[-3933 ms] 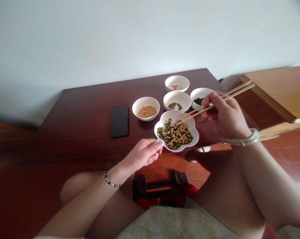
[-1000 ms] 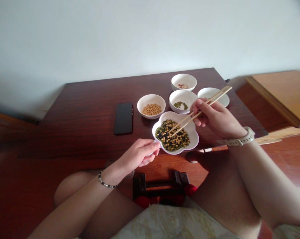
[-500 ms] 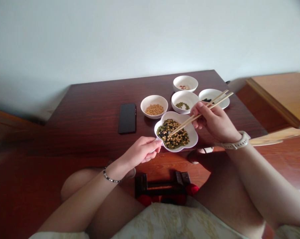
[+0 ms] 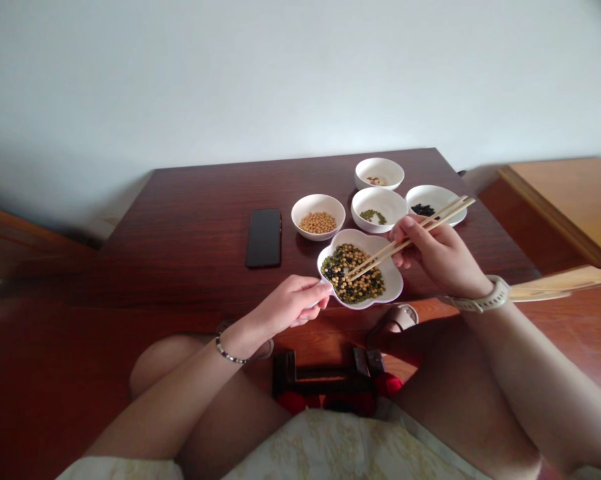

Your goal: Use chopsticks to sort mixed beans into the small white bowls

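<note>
Two chopsticks (image 4: 446,217) pinched by right hand (image 4: 438,255); left hand (image 4: 291,303) grips mostly hidden handle (image 4: 312,305) of bowl (image 4: 393,280)

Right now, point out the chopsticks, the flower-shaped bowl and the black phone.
Chopsticks (image 4: 449,215): head view, on the raised rear length.
Flower-shaped bowl (image 4: 393,278): head view, on its bare inner wall.
Black phone (image 4: 263,238): head view, on the middle of its dark face.
</note>
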`<action>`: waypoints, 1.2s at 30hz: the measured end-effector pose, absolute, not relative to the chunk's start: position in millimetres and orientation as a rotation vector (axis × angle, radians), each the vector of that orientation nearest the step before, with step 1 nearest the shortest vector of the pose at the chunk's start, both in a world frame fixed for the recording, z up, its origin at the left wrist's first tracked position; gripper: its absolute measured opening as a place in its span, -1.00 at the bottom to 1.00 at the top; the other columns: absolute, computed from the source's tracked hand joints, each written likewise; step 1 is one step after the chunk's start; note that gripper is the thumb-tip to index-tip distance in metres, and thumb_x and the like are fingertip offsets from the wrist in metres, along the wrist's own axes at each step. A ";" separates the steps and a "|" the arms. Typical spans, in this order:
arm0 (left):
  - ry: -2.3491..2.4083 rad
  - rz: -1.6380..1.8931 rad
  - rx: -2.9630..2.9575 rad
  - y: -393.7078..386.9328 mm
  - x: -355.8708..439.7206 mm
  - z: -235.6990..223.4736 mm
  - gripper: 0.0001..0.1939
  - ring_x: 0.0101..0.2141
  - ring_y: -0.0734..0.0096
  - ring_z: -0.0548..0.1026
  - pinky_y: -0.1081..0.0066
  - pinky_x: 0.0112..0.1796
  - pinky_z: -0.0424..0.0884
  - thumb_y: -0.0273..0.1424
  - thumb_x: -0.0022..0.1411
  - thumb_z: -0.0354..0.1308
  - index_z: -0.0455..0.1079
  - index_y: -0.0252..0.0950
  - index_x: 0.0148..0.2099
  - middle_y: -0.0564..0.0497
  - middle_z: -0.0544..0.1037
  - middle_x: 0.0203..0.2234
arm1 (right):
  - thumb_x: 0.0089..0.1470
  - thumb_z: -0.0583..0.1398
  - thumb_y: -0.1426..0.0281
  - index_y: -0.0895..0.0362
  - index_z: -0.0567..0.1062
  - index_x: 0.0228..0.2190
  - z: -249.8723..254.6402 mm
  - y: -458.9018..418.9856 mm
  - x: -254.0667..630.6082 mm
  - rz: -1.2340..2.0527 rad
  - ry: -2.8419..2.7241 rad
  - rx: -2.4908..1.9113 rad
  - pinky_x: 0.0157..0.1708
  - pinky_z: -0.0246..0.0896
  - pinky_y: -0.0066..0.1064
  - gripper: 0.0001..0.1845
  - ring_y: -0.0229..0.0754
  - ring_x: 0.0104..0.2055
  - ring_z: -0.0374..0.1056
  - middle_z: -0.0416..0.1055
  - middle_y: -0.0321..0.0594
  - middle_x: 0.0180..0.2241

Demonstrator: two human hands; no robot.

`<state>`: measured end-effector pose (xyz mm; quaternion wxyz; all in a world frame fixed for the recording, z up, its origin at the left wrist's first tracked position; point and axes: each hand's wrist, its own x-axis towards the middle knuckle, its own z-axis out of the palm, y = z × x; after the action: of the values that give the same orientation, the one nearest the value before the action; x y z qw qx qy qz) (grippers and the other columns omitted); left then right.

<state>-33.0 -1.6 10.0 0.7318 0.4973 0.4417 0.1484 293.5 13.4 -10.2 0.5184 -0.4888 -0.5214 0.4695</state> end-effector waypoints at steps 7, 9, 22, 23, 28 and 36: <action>0.992 0.315 1.084 -1.4 -34.1 11.2 -0.42 -0.51 0.53 0.05 0.39 -0.43 -0.10 0.07 0.67 0.48 0.43 -0.21 -0.25 0.24 0.24 -0.56 | 0.40 0.64 -0.27 0.01 0.68 -0.34 -4.5 16.4 287.3 1.164 -1.112 -1.114 -0.55 0.45 -0.40 -0.33 -0.20 -0.49 0.43 0.54 -0.24 -0.43; 0.997 0.318 1.086 -0.3 -34.1 11.9 -0.41 -0.51 0.54 0.06 0.38 -0.42 -0.09 0.09 0.64 0.51 0.42 -0.21 -0.25 0.25 0.24 -0.56 | 0.38 0.66 -0.26 0.03 0.68 -0.36 -3.3 18.6 290.0 1.168 -1.108 -1.112 -0.52 0.45 -0.42 -0.31 -0.21 -0.48 0.42 0.54 -0.24 -0.44; 0.960 0.300 1.123 2.5 -38.7 7.6 -0.49 -0.49 0.53 0.07 0.42 -0.43 -0.07 0.02 0.69 0.44 0.43 -0.21 -0.20 0.24 0.26 -0.54 | 0.36 0.63 -0.35 0.03 0.75 -0.34 -10.6 22.0 303.0 1.200 -1.160 -1.209 -0.50 0.52 -0.39 -0.28 -0.18 -0.46 0.46 0.55 -0.19 -0.43; 0.941 0.292 1.124 3.0 -40.0 5.2 -0.49 -0.50 0.53 0.08 0.43 -0.44 -0.07 0.03 0.68 0.46 0.43 -0.21 -0.19 0.24 0.28 -0.54 | 0.34 0.64 -0.37 0.03 0.75 -0.35 -11.3 22.3 301.9 1.196 -1.152 -1.212 -0.50 0.52 -0.38 -0.26 -0.17 -0.46 0.45 0.54 -0.19 -0.43; 0.917 0.282 1.115 5.3 -44.0 -2.0 -0.50 -0.50 0.54 0.08 0.46 -0.44 -0.04 0.01 0.71 0.45 0.45 -0.22 -0.17 0.25 0.29 -0.53 | 0.32 0.65 -0.37 0.04 0.72 -0.35 -13.3 25.0 299.3 1.148 -1.101 -1.233 -0.55 0.42 -0.40 -0.25 -0.20 -0.48 0.42 0.52 -0.20 -0.43; 0.914 0.304 1.091 3.6 -45.0 -5.1 -0.51 -0.50 0.56 0.07 0.44 -0.44 -0.07 -0.01 0.71 0.46 0.46 -0.23 -0.17 0.25 0.28 -0.51 | 0.35 0.69 -0.25 0.01 0.69 -0.36 -12.4 27.5 301.0 1.150 -1.029 -1.166 -0.56 0.33 -0.38 -0.33 -0.22 -0.46 0.33 0.47 -0.20 -0.39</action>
<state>-45.0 3.6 -5.1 0.7468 0.4985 0.4177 0.1389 301.0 27.5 -12.4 0.5678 -0.4963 -0.4379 0.4893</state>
